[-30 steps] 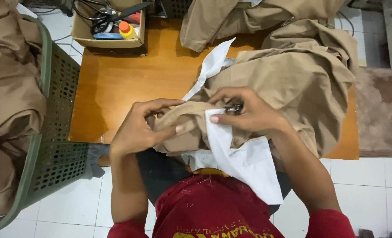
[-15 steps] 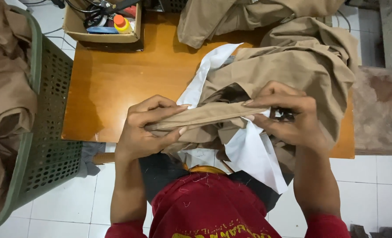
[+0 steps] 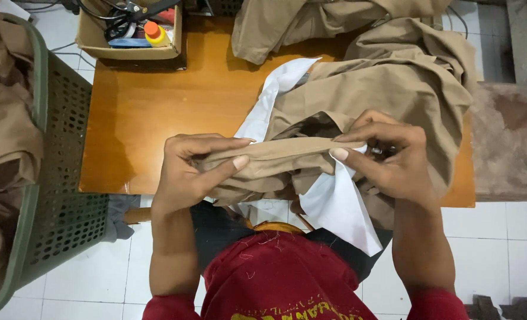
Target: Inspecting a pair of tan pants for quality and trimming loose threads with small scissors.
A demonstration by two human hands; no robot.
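A tan garment (image 3: 394,77) with a white lining (image 3: 334,204) lies bunched on the right part of an orange wooden table (image 3: 157,118) and hangs over its near edge. My left hand (image 3: 186,172) pinches one end of a folded band of the tan cloth (image 3: 281,153). My right hand (image 3: 394,160) grips the other end, holding the band taut between both hands. A small dark metal object shows under my right fingers; what it is I cannot tell.
A green plastic basket (image 3: 56,195) full of tan garments stands at the left. A cardboard box (image 3: 130,50) with scissors, cables and a small yellow bottle with an orange cap sits at the table's far left. More tan cloth (image 3: 275,24) lies at the far edge. White tiled floor below.
My hands have drawn apart, stretching the tan band straight between them. My right hand moved to the right; the white lining now hangs lower under it.
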